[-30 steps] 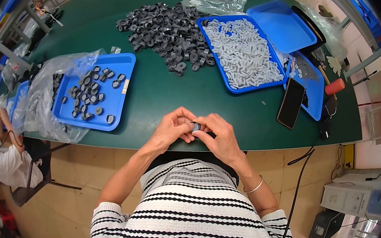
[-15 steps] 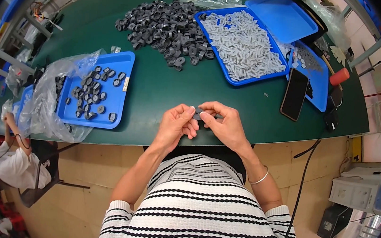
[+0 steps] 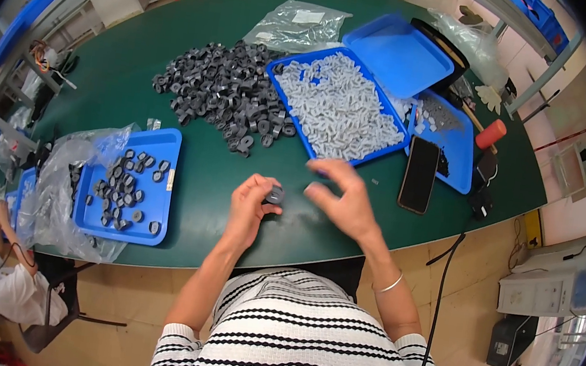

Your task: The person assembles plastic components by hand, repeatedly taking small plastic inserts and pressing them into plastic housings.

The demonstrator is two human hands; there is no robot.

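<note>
My left hand (image 3: 249, 205) pinches a dark grey round plastic part (image 3: 274, 195) between thumb and fingers, low over the front of the green table. To its right, my right hand (image 3: 343, 200) is apart from the part, thumb and fingers spread with nothing between them. Its fingertips reach toward the near edge of a blue tray (image 3: 407, 137) heaped with small light grey plastic pieces (image 3: 339, 104). A large pile of dark grey round parts (image 3: 223, 94) lies loose on the table, left of that tray.
At the left, a second blue tray (image 3: 163, 200) holds scattered dark round parts beside a crumpled clear bag (image 3: 51, 190). A phone (image 3: 420, 175) lies to the right, near another blue tray (image 3: 464, 156) and a red cylinder (image 3: 490, 134). Another person (image 3: 21, 281) sits at far left.
My right hand has let go of the dark grey part and moved away, fingers opening. The part stays in my left hand, which has shifted slightly left. The view has tilted up.
</note>
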